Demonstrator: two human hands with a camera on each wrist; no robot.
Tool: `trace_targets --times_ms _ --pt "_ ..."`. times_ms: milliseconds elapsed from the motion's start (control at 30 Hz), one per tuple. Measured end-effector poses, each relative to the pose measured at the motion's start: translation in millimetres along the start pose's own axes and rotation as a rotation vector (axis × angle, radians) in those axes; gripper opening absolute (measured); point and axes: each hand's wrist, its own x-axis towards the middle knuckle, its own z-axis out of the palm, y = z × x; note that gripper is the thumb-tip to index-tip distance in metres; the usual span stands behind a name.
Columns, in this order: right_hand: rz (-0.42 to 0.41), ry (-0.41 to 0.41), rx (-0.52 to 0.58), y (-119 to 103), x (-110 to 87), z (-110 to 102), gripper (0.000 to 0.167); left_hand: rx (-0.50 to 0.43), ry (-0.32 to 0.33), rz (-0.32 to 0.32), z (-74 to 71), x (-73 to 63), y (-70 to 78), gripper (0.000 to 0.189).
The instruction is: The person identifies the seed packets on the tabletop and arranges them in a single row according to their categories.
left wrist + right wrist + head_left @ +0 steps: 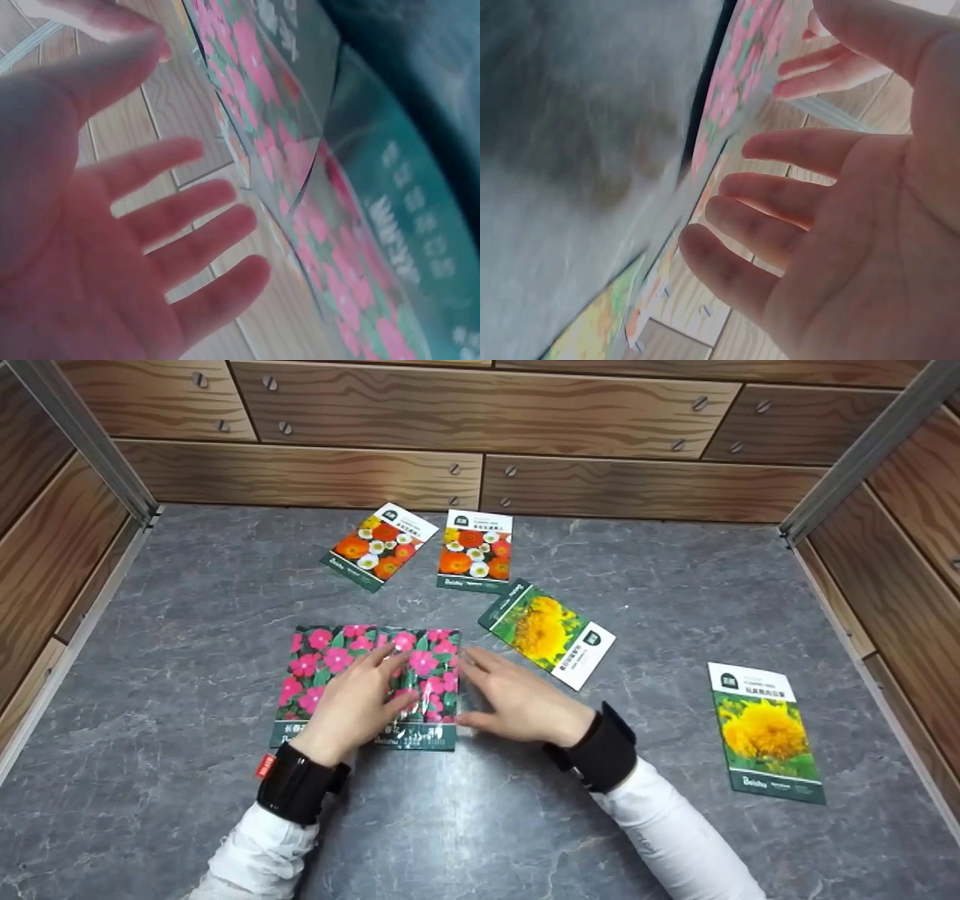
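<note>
Two pink-flower seed packets lie side by side on the grey tabletop: a left packet [304, 664] and a glossy right packet [439, 682]. My left hand [360, 701] is over them with fingers spread, covering part of both; in the left wrist view the palm [82, 262] holds nothing. My right hand [521, 697] is just beside the right packet's right edge, fingers extended toward it. In the right wrist view its palm [870, 247] holds nothing, and the fingers are straight and slightly parted.
Two orange-and-white-flower seed packets [379, 547] [475, 551] lie at the back. A yellow-flower packet [546, 634] rests aslant beyond my right hand, and another yellow-flower packet [766, 733] lies far right. Wood-patterned walls [480, 412] enclose the back and sides.
</note>
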Motion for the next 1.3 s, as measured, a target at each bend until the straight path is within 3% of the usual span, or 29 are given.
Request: trace_targets --times_ms 333,467,633,800,967,1167,1300 --pt "-0.019 0.115 0.075 14.0 -14.6 -18.6 0.078 -0.11 0.174 0.021 4.5 2.1 9.6 0.055" --pt "0.032 0.195 0.085 32.1 -23.1 -24.9 0.076 -0.145 0.253 0.038 8.4 3.8 17.3 0.047" --pt "0.139 0.284 0.126 60.7 -32.0 -30.3 0.069 -0.236 0.299 0.04 12.9 11.3 30.4 0.044" --pt "0.243 0.32 0.131 85.7 -37.7 -35.4 0.07 -0.263 0.306 0.006 13.5 26.0 43.9 0.046" --pt "0.291 0.312 0.119 101.7 -39.9 -40.5 0.072 -0.259 0.282 -0.001 14.9 43.1 58.9 0.045" --pt "0.364 0.263 0.089 117.8 -42.7 -42.3 0.073 -0.219 0.192 -0.005 25.5 74.4 86.4 0.048" --pt "0.394 0.246 0.079 122.8 -40.9 -37.8 0.074 -0.197 0.117 -0.023 36.1 89.3 96.5 0.05"
